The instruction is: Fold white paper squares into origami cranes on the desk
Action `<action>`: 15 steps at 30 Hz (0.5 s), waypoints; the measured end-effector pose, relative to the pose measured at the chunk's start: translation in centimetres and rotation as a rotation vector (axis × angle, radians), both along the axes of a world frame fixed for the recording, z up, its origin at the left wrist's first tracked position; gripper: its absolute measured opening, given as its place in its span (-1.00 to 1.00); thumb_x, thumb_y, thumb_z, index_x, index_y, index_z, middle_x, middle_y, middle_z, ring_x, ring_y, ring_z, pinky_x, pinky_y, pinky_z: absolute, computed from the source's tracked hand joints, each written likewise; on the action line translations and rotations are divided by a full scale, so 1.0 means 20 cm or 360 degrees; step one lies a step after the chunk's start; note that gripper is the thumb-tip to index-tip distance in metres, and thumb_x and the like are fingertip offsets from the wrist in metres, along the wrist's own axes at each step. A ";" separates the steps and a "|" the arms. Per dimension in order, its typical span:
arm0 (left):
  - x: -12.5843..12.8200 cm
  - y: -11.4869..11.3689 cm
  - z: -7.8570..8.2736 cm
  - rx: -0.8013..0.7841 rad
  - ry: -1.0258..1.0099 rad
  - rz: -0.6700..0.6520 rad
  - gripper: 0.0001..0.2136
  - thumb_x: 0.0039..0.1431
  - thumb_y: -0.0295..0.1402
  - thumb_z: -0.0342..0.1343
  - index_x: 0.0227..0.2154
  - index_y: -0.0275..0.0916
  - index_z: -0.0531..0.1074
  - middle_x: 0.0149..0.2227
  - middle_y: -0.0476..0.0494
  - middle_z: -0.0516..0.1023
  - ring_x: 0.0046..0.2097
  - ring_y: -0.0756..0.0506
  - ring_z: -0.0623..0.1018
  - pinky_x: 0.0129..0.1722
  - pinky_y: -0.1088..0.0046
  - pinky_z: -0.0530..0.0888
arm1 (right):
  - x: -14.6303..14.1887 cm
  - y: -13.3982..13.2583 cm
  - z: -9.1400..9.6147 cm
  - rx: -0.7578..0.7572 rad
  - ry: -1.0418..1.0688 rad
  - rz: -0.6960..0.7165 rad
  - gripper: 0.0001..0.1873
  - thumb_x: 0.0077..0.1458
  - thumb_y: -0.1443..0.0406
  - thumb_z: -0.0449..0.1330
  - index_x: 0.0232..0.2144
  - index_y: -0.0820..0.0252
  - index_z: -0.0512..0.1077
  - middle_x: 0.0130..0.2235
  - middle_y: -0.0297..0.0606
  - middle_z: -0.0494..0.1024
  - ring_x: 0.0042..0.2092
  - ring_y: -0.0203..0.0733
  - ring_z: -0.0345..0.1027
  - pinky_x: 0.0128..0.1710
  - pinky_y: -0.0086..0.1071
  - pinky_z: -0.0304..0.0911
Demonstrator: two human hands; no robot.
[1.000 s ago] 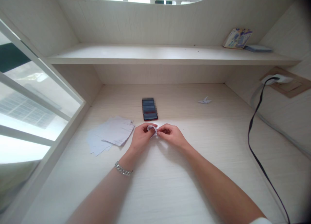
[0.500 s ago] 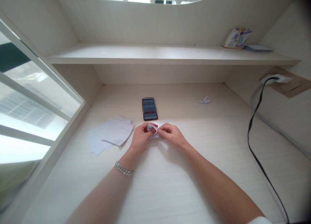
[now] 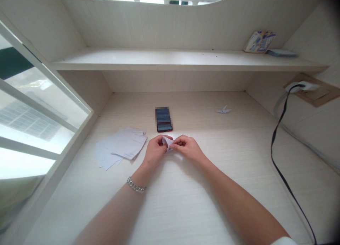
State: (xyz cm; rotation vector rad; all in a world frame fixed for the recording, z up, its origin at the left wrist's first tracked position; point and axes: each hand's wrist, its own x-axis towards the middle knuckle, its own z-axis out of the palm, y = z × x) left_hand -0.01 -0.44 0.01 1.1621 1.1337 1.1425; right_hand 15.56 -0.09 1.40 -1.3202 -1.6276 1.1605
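A small folded piece of white paper (image 3: 168,142) is pinched between both hands just above the desk (image 3: 186,202). My left hand (image 3: 154,151), with a metal bracelet on its wrist, grips the paper's left side with closed fingers. My right hand (image 3: 187,147) pinches the paper's right side. A dark phone (image 3: 163,119) lies flat right behind the hands. A loose pile of white paper sheets (image 3: 119,146) lies to the left of my left hand.
A small folded paper figure (image 3: 224,110) sits at the back right of the desk. A black cable (image 3: 281,138) runs from a wall socket (image 3: 305,86) down the right side. A shelf (image 3: 170,59) above carries a booklet (image 3: 259,42). A window (image 3: 29,106) borders the left.
The fingers have shifted slightly on the folded paper, which now stands a little more upright between them. Both hands stay in the same spot.
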 end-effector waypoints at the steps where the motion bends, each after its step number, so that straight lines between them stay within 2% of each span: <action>1: 0.00 0.00 0.00 -0.0005 -0.0006 -0.0003 -0.76 -0.16 -0.51 0.14 -0.33 -0.30 0.48 -0.33 -0.14 0.56 -0.30 -0.07 0.50 -0.33 0.49 0.38 | 0.00 0.00 0.00 -0.0006 0.0004 -0.0007 -0.75 -0.15 0.13 0.27 -0.47 0.20 0.48 -0.38 -0.28 0.48 -0.38 -0.25 0.34 -0.39 -0.40 0.22; 8: -0.03 0.00 0.05 -0.0068 -0.0186 -0.0168 -0.74 -0.11 -0.36 0.21 -0.29 -0.32 0.49 -0.30 -0.17 0.55 -0.30 -0.05 0.48 -0.30 0.48 0.36 | 0.00 -0.01 0.03 -0.0029 0.0055 0.0016 -0.74 -0.12 0.13 0.26 -0.43 0.21 0.49 -0.37 -0.25 0.50 -0.35 -0.22 0.36 -0.34 -0.37 0.24; 15: -0.04 0.00 0.03 -0.0024 -0.0053 -0.0113 -0.77 -0.08 -0.35 0.20 -0.31 -0.30 0.52 -0.40 -0.13 0.54 -0.42 0.01 0.44 -0.39 0.52 0.35 | 0.01 0.00 0.00 -0.0022 0.0064 0.0036 -0.77 -0.12 0.16 0.26 -0.42 0.20 0.49 -0.36 -0.25 0.50 -0.32 -0.21 0.36 -0.32 -0.36 0.24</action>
